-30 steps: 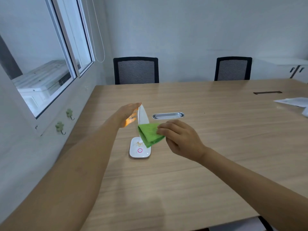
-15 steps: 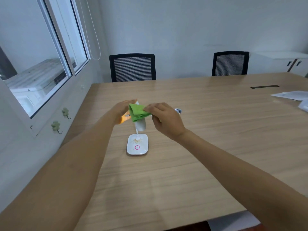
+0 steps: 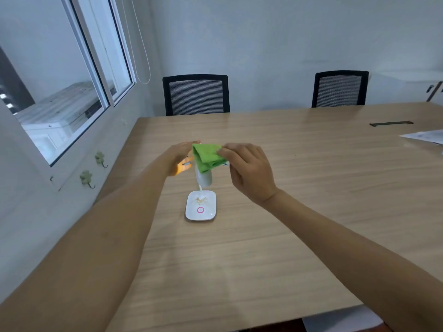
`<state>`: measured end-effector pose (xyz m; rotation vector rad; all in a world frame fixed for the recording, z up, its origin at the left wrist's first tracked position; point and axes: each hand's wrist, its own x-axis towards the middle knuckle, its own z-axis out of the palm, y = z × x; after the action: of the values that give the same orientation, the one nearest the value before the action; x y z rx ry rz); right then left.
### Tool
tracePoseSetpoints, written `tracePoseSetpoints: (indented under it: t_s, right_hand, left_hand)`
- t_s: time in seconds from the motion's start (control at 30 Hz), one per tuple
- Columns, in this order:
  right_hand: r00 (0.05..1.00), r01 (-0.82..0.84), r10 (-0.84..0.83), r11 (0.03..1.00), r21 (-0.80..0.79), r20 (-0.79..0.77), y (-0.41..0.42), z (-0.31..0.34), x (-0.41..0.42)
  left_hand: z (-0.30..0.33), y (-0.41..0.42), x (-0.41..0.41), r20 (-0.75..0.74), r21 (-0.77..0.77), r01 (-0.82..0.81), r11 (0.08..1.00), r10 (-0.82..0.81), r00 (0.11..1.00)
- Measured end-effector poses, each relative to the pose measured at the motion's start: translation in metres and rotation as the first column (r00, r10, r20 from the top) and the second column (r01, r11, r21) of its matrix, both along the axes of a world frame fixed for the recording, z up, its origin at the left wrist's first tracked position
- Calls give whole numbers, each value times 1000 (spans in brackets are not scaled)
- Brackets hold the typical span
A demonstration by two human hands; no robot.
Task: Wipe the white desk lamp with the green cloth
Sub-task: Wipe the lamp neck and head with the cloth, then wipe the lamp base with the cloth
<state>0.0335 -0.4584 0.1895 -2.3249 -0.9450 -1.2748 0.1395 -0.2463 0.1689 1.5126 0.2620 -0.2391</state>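
The right hand (image 3: 249, 171) pinched the folded green cloth (image 3: 207, 156) between thumb and fingers and pressed it on the top of the lamp head, at the far end of the white desk lamp (image 3: 203, 178). The left hand (image 3: 179, 159) stood just on the other side of the lamp head, open and flat, its palm against the head as if to steady it; warm light from the lamp fell on its fingers, so the lamp seemed switched on. Below the cloth, the lower part of the head and the thin neck went down to the lamp base (image 3: 201, 206), which stood on the wooden table (image 3: 311, 188) near its window side. As I judge it, the task was in the middle — the cloth worked on the upper head, while the neck and the base were not yet reached, and some small crumbs or dust were visible on the base above the pink ring. Compared with half a second before, the cloth lay a little more over the tip of the head, and the hands kept almost the same places beside the lamp — only the view had shifted slightly.
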Motion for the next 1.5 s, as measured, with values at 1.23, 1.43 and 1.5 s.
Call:
tracePoseSetpoints:
  t_s: [1.23, 1.43, 1.5]
  right_hand:
    - [905, 126, -232, 947, -296, -356, 57, -150, 47]
    - [820, 112, -301, 919, -378, -487, 76, -169, 69]
    - [810, 56, -273, 917, -395, -519, 77, -176, 72]
  left_hand:
    - [-199, 105, -117, -275, 899, 281, 335, -69, 959]
    - [-227, 102, -139, -189, 963, 195, 185, -49, 981]
    - [-232, 99, -141, -128, 974, 131, 185, -28, 991]
